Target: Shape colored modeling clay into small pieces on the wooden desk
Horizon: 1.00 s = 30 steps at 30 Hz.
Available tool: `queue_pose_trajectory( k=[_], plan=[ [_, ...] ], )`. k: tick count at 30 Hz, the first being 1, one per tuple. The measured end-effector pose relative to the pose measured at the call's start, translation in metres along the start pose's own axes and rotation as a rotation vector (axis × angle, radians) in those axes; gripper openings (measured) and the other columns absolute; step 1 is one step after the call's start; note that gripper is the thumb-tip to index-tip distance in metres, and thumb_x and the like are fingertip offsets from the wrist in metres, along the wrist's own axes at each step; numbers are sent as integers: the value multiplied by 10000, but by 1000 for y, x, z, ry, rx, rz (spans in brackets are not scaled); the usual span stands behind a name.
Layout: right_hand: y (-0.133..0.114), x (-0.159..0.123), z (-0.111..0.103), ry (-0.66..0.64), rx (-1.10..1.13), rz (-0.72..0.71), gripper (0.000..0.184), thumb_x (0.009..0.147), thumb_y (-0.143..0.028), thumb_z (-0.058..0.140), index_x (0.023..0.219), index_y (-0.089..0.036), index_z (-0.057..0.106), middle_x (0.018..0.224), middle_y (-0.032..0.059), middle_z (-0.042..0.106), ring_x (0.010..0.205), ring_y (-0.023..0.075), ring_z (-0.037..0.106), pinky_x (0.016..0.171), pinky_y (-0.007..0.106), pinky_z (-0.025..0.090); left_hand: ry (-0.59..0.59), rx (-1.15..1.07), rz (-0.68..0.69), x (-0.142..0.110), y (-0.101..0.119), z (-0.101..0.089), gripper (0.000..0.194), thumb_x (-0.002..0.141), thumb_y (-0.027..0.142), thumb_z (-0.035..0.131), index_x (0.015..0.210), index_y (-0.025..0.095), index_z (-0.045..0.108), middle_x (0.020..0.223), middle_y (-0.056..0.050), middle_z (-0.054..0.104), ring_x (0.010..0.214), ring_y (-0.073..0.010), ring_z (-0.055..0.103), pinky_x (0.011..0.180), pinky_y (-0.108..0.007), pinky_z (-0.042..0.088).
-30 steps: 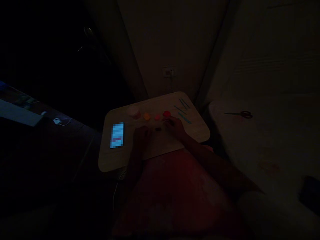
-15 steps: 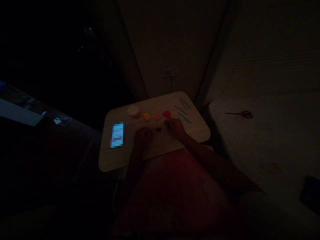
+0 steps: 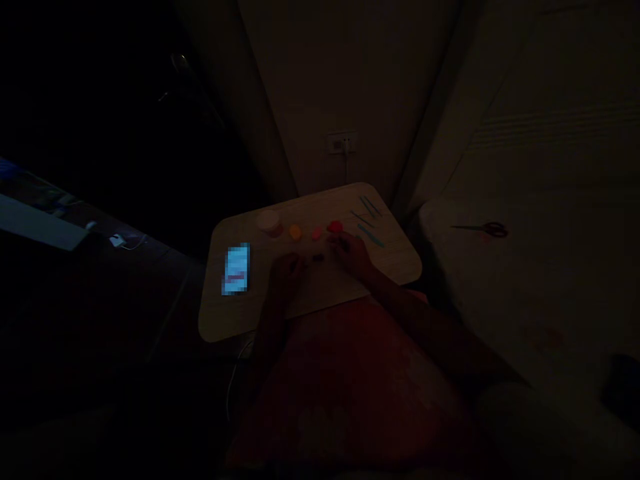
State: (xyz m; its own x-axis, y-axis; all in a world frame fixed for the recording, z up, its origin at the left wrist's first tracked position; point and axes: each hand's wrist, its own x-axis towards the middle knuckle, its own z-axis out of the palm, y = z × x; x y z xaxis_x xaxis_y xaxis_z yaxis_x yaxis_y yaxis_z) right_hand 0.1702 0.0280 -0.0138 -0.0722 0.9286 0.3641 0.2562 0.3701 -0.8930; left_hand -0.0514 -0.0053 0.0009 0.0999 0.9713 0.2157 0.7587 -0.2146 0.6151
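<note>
In the dim head view, my left hand (image 3: 286, 270) rests low over the small wooden table (image 3: 250, 320), its fingers curled; anything inside them is hidden. My right hand (image 3: 354, 255) is at the table's middle right, thumb and fingers drawn together just below a red lump (image 3: 335, 227) like modelling clay. Whether it pinches something is too dark to see. Between both hands lies a small dark piece (image 3: 319, 257). A pink lump (image 3: 317, 234) and an orange lump (image 3: 295, 233) sit in a row left of the red one.
A lidded tub (image 3: 270, 222) stands at the back left of the table, with a lit phone (image 3: 235, 270) nearer me. Several thin green tools (image 3: 371, 235) lie at the right. Scissors (image 3: 493, 229) rest on the pale surface beside the table. A socket (image 3: 343, 143) is on the wall.
The picture is darker and has shifted slightly. Both hands stay almost in place, with only small movements of the fingers. The lumps and the dark piece lie as before.
</note>
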Motion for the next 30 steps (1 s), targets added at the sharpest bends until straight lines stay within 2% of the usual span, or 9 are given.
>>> queue_pose_trajectory(
  k=[2, 4, 9, 12, 16, 19, 23, 30],
  plan=[
    [-1, 1, 0, 0, -3, -18, 234, 879, -291, 606, 1023, -195, 762, 1094, 90, 778, 997, 234, 702, 909, 362, 527, 2, -15, 0, 0, 0, 0, 294, 950, 334, 490, 720, 188, 601, 753, -36, 638, 728, -184, 561, 700, -308, 404],
    [-1, 1, 0, -4, -19, -21, 213, 879, -291, 613, 983, -200, 776, 1074, 88, 783, 991, 234, 703, 913, 366, 523, 19, -38, 1, 0, 0, 0, 284, 947, 331, 495, 715, 192, 581, 738, -27, 620, 713, -179, 548, 694, -304, 406],
    [-3, -1, 1, -26, -47, 72, 128, 830, -268, 695, 869, -167, 763, 805, 40, 748, 722, 171, 648, 699, 280, 491, 178, -209, -63, 0, 0, -1, 142, 933, 316, 545, 843, 207, 555, 785, -3, 618, 720, -160, 554, 669, -271, 424],
    [-5, -1, 2, -29, -60, 41, 103, 824, -267, 732, 844, -170, 760, 804, 37, 741, 736, 168, 645, 701, 273, 490, 229, -293, -86, 0, 1, -3, 101, 901, 297, 600, 940, 209, 570, 832, -4, 650, 756, -161, 598, 679, -255, 454],
    [-9, -2, 2, -79, -120, -164, 97, 880, -251, 711, 885, -188, 785, 922, 78, 757, 897, 210, 680, 858, 333, 521, 181, -244, -44, -3, 4, -5, 141, 929, 317, 571, 927, 191, 634, 839, -17, 679, 776, -163, 616, 705, -257, 477],
    [-11, -6, 5, -158, -187, -270, 197, 925, -235, 660, 1079, -198, 777, 1052, 106, 751, 1001, 232, 679, 936, 376, 524, 103, -241, -13, -5, 9, -3, 220, 942, 353, 563, 945, 181, 700, 906, -42, 736, 842, -185, 657, 767, -281, 518],
    [-13, -14, 9, -205, -295, -295, 371, 962, -208, 581, 1319, -204, 683, 1199, 125, 729, 1087, 244, 663, 979, 391, 515, -1, -291, 30, -6, 17, 4, 214, 884, 317, 647, 999, 180, 765, 982, -69, 780, 881, -213, 703, 812, -322, 562],
    [-19, -18, 10, -245, -443, -304, 370, 978, -221, 571, 1333, -179, 669, 1198, 129, 735, 1068, 258, 662, 940, 370, 516, 24, -318, 9, -6, 21, 9, 219, 843, 293, 696, 996, 161, 779, 937, -74, 781, 831, -204, 706, 790, -324, 573]
  ],
)
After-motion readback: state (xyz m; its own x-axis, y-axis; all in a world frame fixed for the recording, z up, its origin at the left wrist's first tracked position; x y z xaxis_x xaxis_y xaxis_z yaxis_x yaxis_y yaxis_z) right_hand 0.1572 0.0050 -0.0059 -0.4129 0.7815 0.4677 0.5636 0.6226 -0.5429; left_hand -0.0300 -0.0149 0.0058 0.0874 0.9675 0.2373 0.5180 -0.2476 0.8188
